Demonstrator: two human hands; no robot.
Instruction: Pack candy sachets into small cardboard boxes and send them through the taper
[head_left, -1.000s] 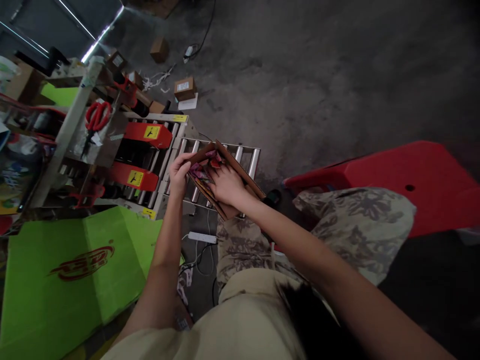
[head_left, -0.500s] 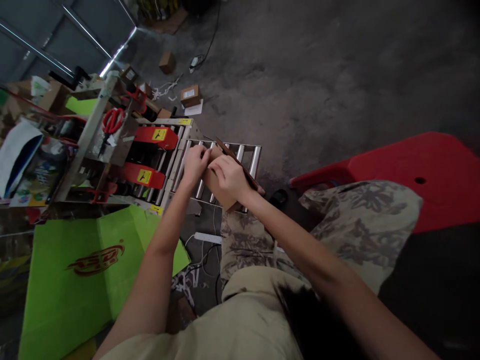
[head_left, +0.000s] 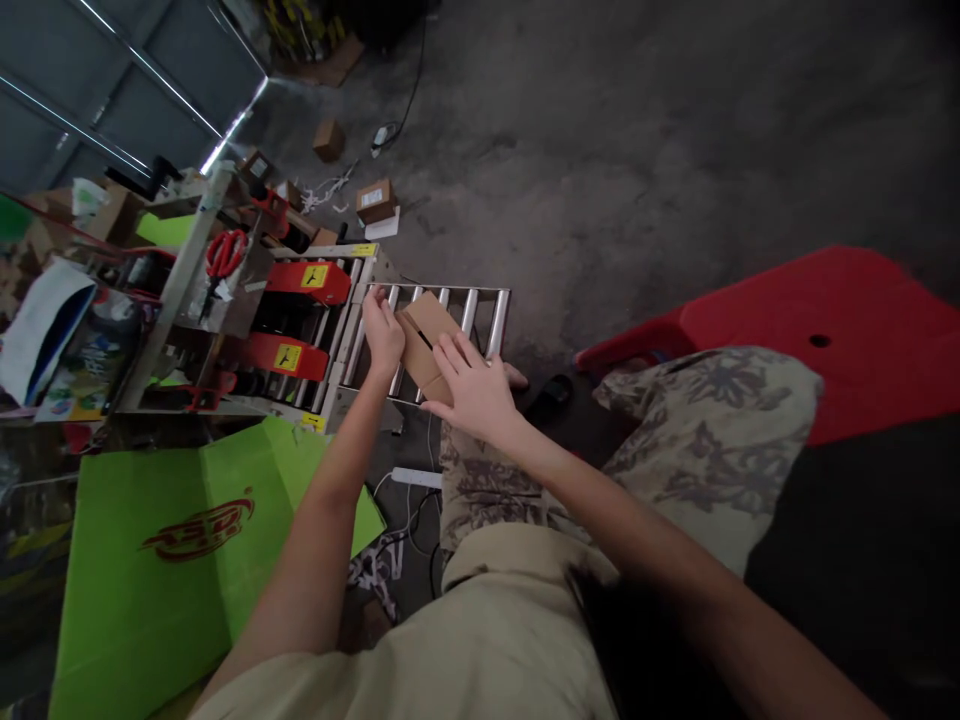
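Observation:
A small brown cardboard box (head_left: pixel 421 366) rests tilted on the roller conveyor (head_left: pixel 498 325), its top flaps folded over with a narrow dark gap between them. My right hand (head_left: pixel 478 392) lies flat across the flaps near the box's lower right, fingers stretched out. Along the box's left edge stands my left hand (head_left: pixel 383 335), with its fingers pointing away from me and the palm side toward the box. The contents are covered by the flaps.
A machine with red blocks (head_left: pixel 289 357) adjoins the conveyor on the left, with red-handled scissors (head_left: pixel 226 254) above. Green cardboard (head_left: pixel 172 590) lies lower left. A red plastic stool (head_left: pixel 780 330) stands at right. A power strip (head_left: pixel 417 478) and small boxes (head_left: pixel 376 202) are on the floor.
My right hand has come out from among the colourful packets inside the box. The flaps have been folded down over them, and both hands have spread from the flap edges.

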